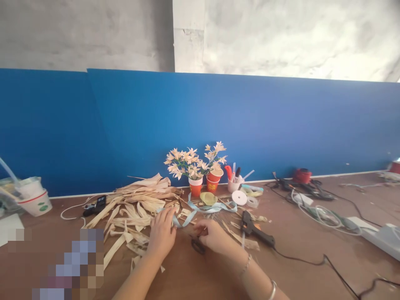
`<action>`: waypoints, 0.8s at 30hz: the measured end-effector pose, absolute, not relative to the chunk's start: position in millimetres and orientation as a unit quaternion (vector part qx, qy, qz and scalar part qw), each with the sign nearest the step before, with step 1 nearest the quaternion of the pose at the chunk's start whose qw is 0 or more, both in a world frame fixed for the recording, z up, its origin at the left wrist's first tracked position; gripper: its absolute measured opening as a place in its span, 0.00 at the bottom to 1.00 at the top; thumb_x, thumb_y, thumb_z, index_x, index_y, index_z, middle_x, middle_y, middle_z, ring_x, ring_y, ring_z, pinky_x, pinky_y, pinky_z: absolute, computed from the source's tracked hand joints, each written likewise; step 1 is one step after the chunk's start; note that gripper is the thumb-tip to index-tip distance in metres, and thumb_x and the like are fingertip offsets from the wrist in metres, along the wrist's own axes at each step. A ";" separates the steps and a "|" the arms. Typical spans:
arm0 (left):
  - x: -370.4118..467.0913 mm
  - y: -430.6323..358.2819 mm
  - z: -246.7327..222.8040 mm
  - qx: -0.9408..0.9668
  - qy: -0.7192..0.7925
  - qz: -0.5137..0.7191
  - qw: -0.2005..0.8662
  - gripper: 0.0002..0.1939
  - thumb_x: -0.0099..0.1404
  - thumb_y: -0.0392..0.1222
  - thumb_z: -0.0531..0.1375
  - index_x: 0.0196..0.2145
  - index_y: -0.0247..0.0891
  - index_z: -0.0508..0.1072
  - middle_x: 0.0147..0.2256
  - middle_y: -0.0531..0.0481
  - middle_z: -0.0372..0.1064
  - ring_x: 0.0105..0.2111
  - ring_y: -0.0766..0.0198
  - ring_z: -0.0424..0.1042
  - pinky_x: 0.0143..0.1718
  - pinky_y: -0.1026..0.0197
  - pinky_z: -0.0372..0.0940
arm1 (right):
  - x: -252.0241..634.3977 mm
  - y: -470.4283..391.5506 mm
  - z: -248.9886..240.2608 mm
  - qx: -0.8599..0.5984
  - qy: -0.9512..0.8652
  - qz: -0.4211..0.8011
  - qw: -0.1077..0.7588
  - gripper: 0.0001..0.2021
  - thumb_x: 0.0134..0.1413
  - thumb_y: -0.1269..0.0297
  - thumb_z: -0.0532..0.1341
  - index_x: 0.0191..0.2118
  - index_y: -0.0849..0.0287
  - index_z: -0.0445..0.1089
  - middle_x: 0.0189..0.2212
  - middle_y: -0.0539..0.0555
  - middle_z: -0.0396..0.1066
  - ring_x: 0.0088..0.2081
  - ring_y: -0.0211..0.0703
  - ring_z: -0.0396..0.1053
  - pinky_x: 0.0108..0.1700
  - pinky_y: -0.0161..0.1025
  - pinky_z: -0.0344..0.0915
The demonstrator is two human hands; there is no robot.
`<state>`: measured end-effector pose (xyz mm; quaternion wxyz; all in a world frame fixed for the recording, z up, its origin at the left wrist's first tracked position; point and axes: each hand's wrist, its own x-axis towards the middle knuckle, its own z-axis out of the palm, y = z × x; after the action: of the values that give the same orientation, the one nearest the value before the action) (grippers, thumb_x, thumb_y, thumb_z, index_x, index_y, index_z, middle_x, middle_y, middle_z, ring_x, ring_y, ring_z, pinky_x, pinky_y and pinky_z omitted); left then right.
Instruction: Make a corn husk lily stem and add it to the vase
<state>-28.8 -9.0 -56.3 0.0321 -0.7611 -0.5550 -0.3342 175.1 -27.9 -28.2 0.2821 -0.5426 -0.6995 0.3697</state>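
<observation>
My left hand [163,233] lies with its fingers stretched forward over the edge of a pile of dry corn husks [137,204], by a pale blue ribbon [190,214]. Whether it presses on a husk piece is hidden under the fingers. To its right, my right hand [214,236] has its fingers curled in at small black-handled scissors [198,246]. The scissors' handle loops show below the thumb, close to the tabletop; the blades are hard to make out. A yellowish-green roll [208,198] stands behind the hands amid the ribbon.
Husk flowers [187,160] stand in red paper cups [196,188] against a blue partition [250,125]. Nearby are a pen cup [234,184] and a white tape roll [239,198]. A glue gun [254,229] trails its cord rightward, toward a white power strip [379,239]. A white cup [36,202] stands left.
</observation>
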 end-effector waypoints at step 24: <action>22.3 0.9 -36.4 -0.890 -0.361 -0.265 -0.087 0.15 0.58 0.28 0.51 0.35 0.40 0.74 0.37 0.46 0.72 0.43 0.57 0.66 0.52 0.50 0.54 | 213.0 -3.4 -20.8 -0.385 -0.364 0.654 0.540 0.12 0.39 0.65 0.64 0.35 0.60 0.72 0.32 0.54 0.75 0.27 0.40 0.71 0.29 0.34 0.66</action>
<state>22.3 0.9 -36.4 -0.0868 -0.8897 -0.3611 -0.2655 213.0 -3.4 -20.8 0.5404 -0.3851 -0.3637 0.6537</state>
